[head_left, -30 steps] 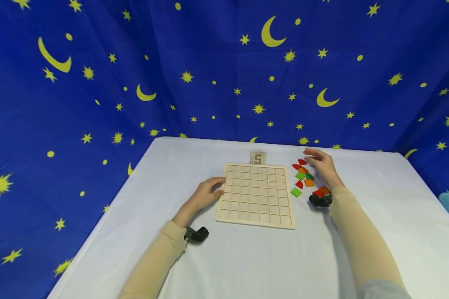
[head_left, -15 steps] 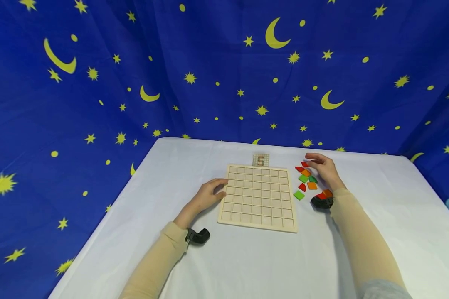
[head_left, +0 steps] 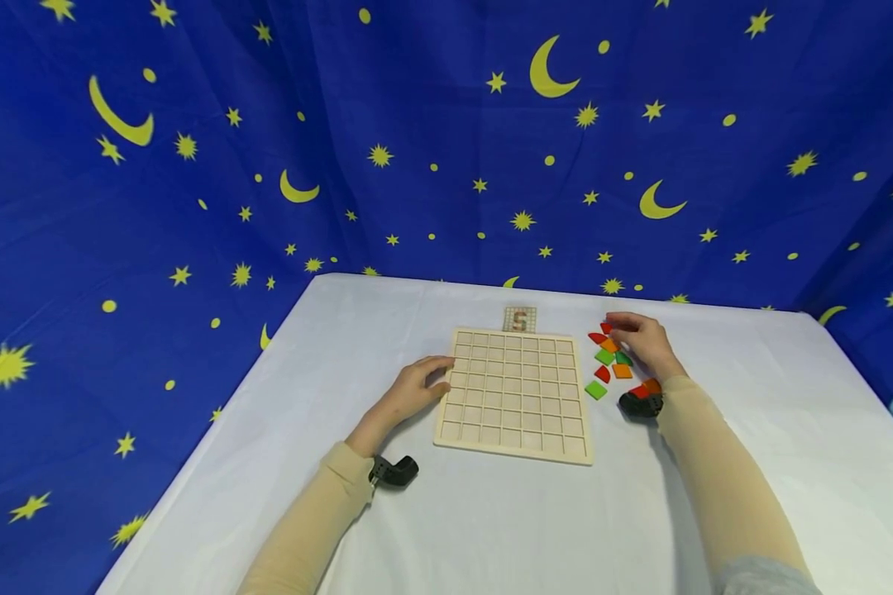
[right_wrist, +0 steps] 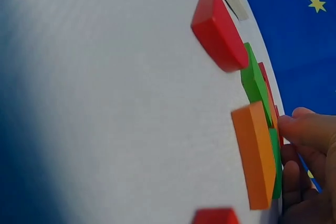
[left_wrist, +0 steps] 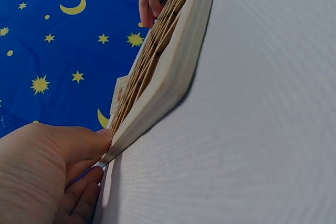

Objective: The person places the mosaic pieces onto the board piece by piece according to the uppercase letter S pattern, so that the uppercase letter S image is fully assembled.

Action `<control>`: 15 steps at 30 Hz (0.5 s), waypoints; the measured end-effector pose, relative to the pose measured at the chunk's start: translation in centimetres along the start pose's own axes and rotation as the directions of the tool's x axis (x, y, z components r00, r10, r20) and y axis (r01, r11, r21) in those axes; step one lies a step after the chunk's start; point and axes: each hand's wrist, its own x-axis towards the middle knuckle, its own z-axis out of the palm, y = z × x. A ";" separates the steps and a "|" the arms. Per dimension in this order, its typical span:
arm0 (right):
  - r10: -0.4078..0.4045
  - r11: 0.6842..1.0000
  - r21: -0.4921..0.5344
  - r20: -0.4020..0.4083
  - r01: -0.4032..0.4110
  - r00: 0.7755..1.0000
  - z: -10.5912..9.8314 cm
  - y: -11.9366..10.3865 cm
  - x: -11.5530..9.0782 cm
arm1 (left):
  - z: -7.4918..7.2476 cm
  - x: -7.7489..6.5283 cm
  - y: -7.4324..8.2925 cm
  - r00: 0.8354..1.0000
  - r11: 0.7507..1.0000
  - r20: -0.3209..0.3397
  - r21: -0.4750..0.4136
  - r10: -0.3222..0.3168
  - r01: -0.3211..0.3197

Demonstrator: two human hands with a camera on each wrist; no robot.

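We see a blue curtain [head_left: 446,140] with yellow moons and stars across the whole upper half of the frame. Below it spreads the white table [head_left: 521,529]. Two beige sleeves come up from the bottom edge, the right sleeve [head_left: 729,487] at lower right and the left sleeve [head_left: 312,521] at lower left. The gridded board [head_left: 512,400] lies flat just below and right of centre. At its left edge we find the left hand [head_left: 409,387], relaxed, thumb and fingertips apart and touching the rim. Right of the board, the right hand [head_left: 643,340] is bent over the upper end of a loose cluster; we cannot tell whether its fingertips grip anything. Above the board's top edge we see a small card [head_left: 520,320] with an S-like mark.

Smallest are the pieces in that cluster. By the right fingertips is the top red piece [head_left: 606,328]; below come an orange piece [head_left: 608,345], a light green piece [head_left: 604,357] and a dark green piece [head_left: 623,359]. Lowest, near the board's right edge, we see another light green one [head_left: 595,390].
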 end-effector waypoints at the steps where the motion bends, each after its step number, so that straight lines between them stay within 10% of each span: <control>1: -0.007 1.000 -0.012 0.000 0.007 1.000 0.0 0.0 0.0 | 0.0 0.0 0.0 1.000 1.000 -0.002 0.000 0.001 -0.001; 15: -0.074 0.991 -0.114 -0.048 0.068 0.996 0.3 0.2 -0.1 | 0.0 0.0 -0.1 1.000 1.000 -0.004 -0.011 0.009 -0.009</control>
